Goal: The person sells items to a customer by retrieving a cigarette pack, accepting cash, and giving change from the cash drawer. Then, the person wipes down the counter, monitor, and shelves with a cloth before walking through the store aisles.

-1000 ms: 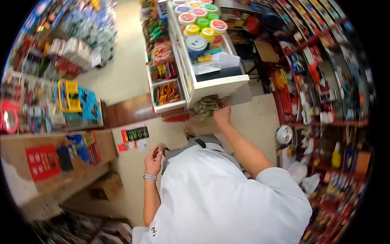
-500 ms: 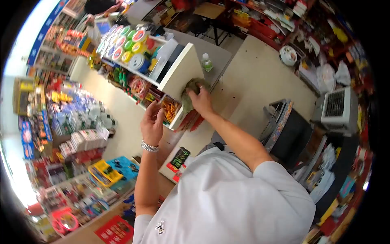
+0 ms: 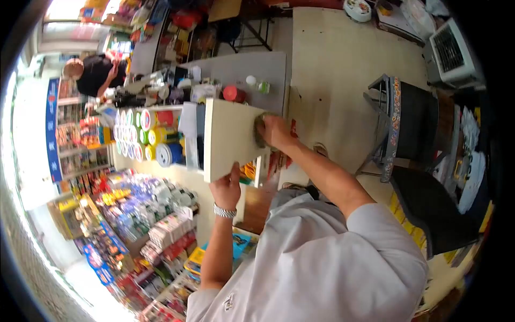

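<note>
A cream drawer-like front panel (image 3: 230, 140) stands out in front of me, at the end of a display holding round tubs (image 3: 131, 134) with coloured lids. My right hand (image 3: 277, 132) is closed on a dark green cloth (image 3: 260, 131), which lies against the panel near its right edge. My left hand (image 3: 226, 189), with a metal watch band at the wrist, touches the panel's lower edge; its fingers are partly bent, and nothing shows in them. Orange packets (image 3: 248, 170) lie in a lower tray, partly hidden behind the panel.
A grey table (image 3: 236, 67) holds a green bottle (image 3: 263, 86) and a red lid (image 3: 234, 94). To the right are a dark chair (image 3: 424, 201) and an air cooler (image 3: 453, 52). Another person (image 3: 96, 74) is at the far upper left. Bottles (image 3: 147, 209) fill the lower left.
The view has turned, bringing the table and the other person in. My left hand has come up to the panel's edge. The cloth has moved over the panel with my right hand.
</note>
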Tool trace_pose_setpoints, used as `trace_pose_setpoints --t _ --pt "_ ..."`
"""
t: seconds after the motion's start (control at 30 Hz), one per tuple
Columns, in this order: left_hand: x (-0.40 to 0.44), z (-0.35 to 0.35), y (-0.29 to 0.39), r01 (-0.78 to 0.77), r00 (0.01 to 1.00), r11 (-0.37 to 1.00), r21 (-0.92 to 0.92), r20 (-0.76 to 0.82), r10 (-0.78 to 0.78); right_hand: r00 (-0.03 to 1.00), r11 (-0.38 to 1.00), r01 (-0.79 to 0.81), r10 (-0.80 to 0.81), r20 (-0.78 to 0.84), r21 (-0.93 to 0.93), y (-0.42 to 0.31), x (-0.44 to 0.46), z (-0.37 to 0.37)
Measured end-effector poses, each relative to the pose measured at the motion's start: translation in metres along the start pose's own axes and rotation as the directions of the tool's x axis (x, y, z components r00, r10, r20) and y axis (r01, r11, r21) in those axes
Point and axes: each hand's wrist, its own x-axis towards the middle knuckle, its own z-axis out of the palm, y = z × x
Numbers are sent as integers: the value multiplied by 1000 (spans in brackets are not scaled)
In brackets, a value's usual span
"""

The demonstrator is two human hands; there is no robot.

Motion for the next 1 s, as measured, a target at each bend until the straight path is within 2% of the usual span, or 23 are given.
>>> trace_pose_setpoints --t 0.03,0.07,0.1,0.17,0.2,0.27,0.3,0.37,0.4,0.43,0.47,0.53,0.57,0.63,0.7,0.77,0.83,0.87,0.9,0.97,1.0 --pt "4 2 -7 -44 999 998 -43 18 45 998 999 49 -50 -34 -21 2 2 2" --pt "3 3 -13 -49 998 987 -153 28 53 997 994 74 -76 26 78 1 -12 11" --pt "1 1 -15 -52 997 988 -148 57 61 999 995 48 -49 13 83 -19 -35 10" --pt "7 5 -16 -251 968 968 -27 -7 251 970 969 238 -235 -58 68 -68 -57 -13" --pt "7 4 -17 -262 965 964 -36 10 263 973 973 224 -220 -72 60 -71 -52 -15" --pt "5 -1 -22 -229 970 973 -16 83 230 996 990 77 -72 51 -117 -65 -36 -18" --pt "4 -3 -26 -235 967 972 -21 94 236 997 991 65 -61 42 -120 -59 -33 -16" --pt "7 -6 -33 -190 968 980 58 180 177 982 968 187 -181 50 -165 -47 -28 -10" --pt "10 -4 -31 -207 964 977 51 182 195 973 960 159 -114 199 -231 -70 -39 -22" --pt "8 -2 -27 -230 966 973 25 126 225 976 959 158 -115 187 -235 -70 -36 -22" --pt "7 -2 -24 -251 966 968 -1 67 250 973 946 216 -190 127 -241 -69 -33 -22" --pt "10 -6 -20 -298 951 955 0 88 297 953 935 297 -304 -4 -195 -66 -26 -23" --pt "11 -6 -19 -341 934 940 -3 111 339 953 933 296 -303 -2 -203 -66 -27 -24" --pt "6 -9 -25 -320 939 946 42 146 311 967 932 246 -216 137 -265 -79 -33 -32" --pt "14 -7 -30 -327 936 941 92 171 308 962 926 274 -263 75 -259 -80 -30 -31" --pt "9 -8 -35 -287 944 957 30 178 277 955 927 293 -294 30 -235 -69 -22 -21" --pt "7 -13 -34 -303 936 951 62 205 285 987 956 155 -142 69 -249 -37 2 -11" --pt "12 -12 -32 -336 924 938 89 222 310 976 983 51 -11 219 -176 -31 1 -6" --pt "20 -6 -28 -352 921 933 82 211 329 979 981 59 -21 204 -186 -43 -3 -16" --pt "11 -8 -30 -369 923 928 51 139 359 949 937 309 -292 121 -164 -82 -39 -28" --pt "9 -10 -32 -282 944 955 88 205 259 953 940 302 -298 53 -158 -81 -37 -25"
